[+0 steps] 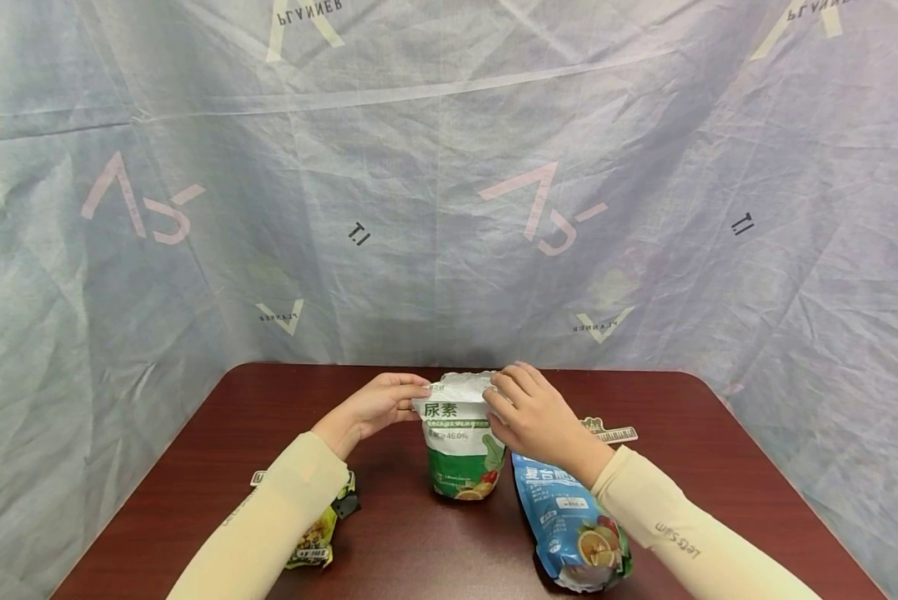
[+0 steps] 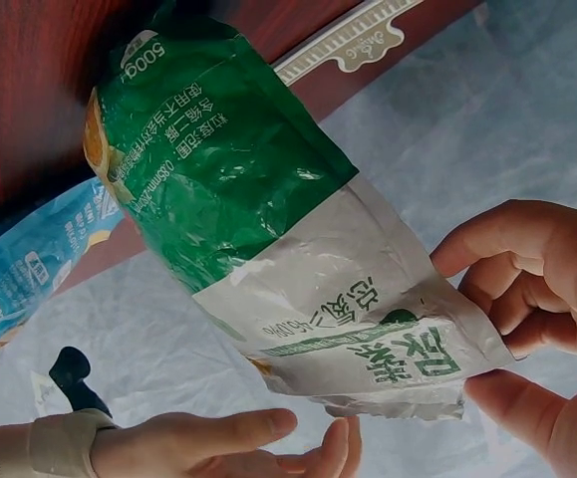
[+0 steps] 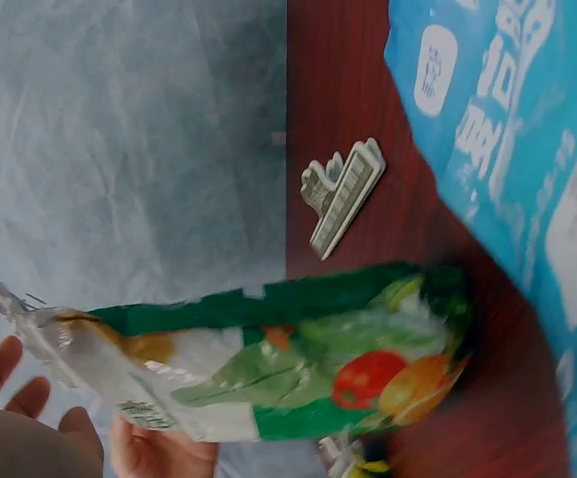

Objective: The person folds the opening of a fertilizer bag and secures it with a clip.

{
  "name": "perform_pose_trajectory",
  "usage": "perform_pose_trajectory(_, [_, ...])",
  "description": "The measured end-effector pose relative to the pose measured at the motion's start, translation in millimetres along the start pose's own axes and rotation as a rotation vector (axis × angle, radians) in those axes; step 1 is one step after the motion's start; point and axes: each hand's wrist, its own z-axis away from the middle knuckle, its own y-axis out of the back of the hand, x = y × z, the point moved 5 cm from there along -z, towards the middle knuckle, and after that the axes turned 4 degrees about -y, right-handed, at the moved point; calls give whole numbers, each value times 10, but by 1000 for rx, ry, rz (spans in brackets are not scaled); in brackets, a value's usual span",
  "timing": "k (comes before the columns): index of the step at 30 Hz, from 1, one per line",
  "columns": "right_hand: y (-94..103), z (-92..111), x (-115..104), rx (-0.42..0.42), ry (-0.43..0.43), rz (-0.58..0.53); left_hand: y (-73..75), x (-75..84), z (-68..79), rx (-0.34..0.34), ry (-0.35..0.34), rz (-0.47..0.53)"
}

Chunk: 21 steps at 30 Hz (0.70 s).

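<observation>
A white and green fertilizer bag stands upright near the middle of the table, vegetables printed on its lower front. My left hand pinches its top left corner between thumb and fingers, seen closely in the left wrist view. At the bag's top right edge is my right hand, its fingers loosely bent and spread. In the left wrist view that right hand lies beside the bag's top without gripping it. The bag's top edge looks crumpled. Below my right forearm lies a blue fertilizer bag.
Partly behind my left sleeve lies a yellow packet with a black piece at its edge. A pale sealing clip with a keyboard pattern rests behind the blue bag. A grey printed cloth hangs behind the dark red table.
</observation>
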Motion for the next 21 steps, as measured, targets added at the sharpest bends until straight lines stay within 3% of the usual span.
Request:
perform_pose_trajectory(7, [-92,72,-60,-115,33,112,-1,-4,7,-2,-5,-2])
perform_pose_trajectory(21, [-200,179,-119,-193,24,172,2,-9,13,-2,-9,-2])
